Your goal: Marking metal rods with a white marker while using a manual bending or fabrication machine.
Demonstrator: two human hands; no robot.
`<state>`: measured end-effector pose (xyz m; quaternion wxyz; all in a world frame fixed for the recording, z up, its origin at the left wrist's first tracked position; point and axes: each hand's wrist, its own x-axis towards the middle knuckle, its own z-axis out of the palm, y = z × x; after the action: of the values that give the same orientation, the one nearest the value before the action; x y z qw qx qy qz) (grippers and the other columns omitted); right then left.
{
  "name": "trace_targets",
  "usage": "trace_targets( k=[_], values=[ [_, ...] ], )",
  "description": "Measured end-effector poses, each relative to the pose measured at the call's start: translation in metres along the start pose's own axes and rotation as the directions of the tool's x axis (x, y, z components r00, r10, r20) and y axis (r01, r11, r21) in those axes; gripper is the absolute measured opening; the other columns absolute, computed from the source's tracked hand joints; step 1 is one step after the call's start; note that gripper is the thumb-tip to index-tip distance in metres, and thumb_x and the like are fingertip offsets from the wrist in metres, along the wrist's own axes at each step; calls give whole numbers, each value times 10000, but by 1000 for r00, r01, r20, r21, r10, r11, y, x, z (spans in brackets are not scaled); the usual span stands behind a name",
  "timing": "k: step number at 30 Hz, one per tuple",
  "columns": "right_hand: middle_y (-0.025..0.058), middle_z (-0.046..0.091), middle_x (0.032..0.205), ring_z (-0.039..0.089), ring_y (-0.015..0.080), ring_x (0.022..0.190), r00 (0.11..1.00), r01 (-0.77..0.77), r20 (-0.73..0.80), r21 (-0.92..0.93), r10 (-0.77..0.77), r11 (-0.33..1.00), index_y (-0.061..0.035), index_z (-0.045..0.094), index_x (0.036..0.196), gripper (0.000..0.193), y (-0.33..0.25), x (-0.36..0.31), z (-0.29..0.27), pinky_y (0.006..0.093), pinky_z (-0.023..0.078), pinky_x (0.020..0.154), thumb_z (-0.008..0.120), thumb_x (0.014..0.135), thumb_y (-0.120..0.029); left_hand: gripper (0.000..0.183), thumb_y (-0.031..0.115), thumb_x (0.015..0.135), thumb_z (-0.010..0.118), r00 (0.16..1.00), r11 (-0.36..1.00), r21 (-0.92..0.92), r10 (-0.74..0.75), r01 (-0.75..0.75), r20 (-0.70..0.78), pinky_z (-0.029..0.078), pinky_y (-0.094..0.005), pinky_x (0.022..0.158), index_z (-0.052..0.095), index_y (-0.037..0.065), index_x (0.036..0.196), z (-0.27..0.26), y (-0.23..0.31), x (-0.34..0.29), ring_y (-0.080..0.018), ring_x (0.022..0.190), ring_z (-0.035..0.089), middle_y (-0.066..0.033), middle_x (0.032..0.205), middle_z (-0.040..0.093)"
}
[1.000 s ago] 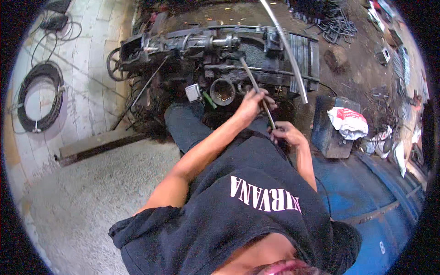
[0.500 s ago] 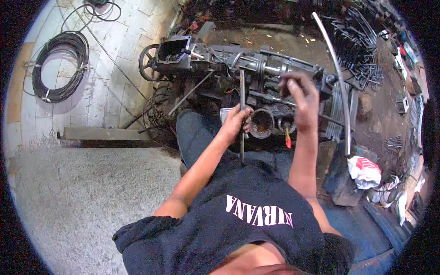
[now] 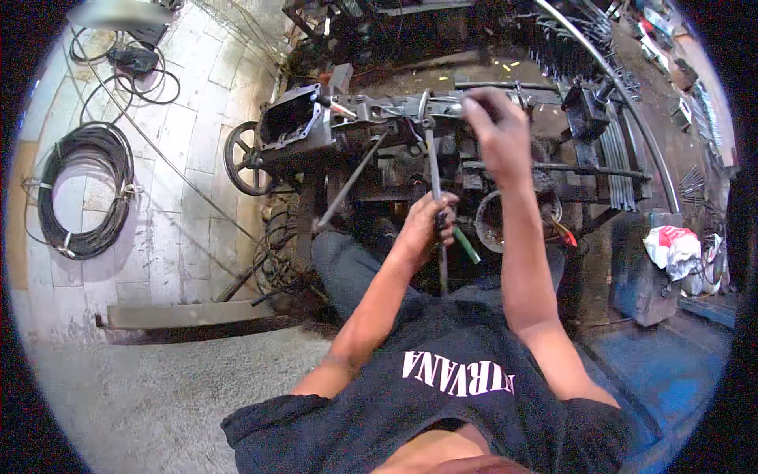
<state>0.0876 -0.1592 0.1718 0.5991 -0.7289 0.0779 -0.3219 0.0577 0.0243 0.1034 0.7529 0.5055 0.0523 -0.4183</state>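
My left hand (image 3: 430, 221) is closed around a long, narrow metal bar (image 3: 433, 166), which points from my lap up to the machine. A short green rod-like piece (image 3: 467, 246) sticks out beside that hand's fingers; whether the hand grips it too is hidden. The bar's far end is at a curved metal piece (image 3: 426, 103) on the greasy machine (image 3: 387, 110). Over the machine's right part is my right hand (image 3: 501, 138), its fingers bent toward the left and partly blurred. Whether they touch or hold anything cannot be made out.
A handwheel (image 3: 243, 158) and open metal housing (image 3: 296, 118) form the machine's left end. A round container (image 3: 491, 225) sits below my right forearm, near a red-tipped tool (image 3: 566, 235). Coiled cable (image 3: 87, 189) lies left; metal rods (image 3: 624, 158) and a plastic bag (image 3: 673, 249) are right.
My view has shifted, so the machine and floor things sit differently. The bar is now tilted, its far end at the curved piece. The green piece shows more clearly. My right hand stays raised.
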Motion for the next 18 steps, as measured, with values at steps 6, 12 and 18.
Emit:
trace_targets(
  k=[6, 12, 18],
  values=[
    [146, 693, 942, 639, 199, 817, 828, 251, 560, -321, -30, 913, -55, 631, 1124, 454, -11, 66, 115, 333, 500, 770, 735, 773, -323, 256, 252, 920, 458, 987, 999, -27, 11, -16, -159, 406, -271, 485, 572, 65, 1052, -44, -13, -43, -122, 546, 474, -11, 697, 494],
    [177, 684, 1019, 663, 288, 917, 775, 387, 632, -452, -18, 803, -82, 630, 1173, 537, 2, 81, 200, 374, 515, 831, 728, 748, -395, 209, 220, 927, 491, 968, 965, -144, 197, -220, -158, 440, -292, 502, 545, 54, 1042, -53, -19, -68, -146, 554, 497, -39, 736, 495],
    [14, 468, 603, 418, 102, 489, 931, 301, 188, 95, -314, 949, -47, 587, 987, 210, -60, 130, 126, 278, 377, 435, 517, 975, -245, 361, 336, 878, 568, 975, 970, -152, 166, -188, -146, 429, -325, 517, 560, 73, 1125, -71, -24, -75, -162, 595, 510, -23, 755, 538]
  ],
)
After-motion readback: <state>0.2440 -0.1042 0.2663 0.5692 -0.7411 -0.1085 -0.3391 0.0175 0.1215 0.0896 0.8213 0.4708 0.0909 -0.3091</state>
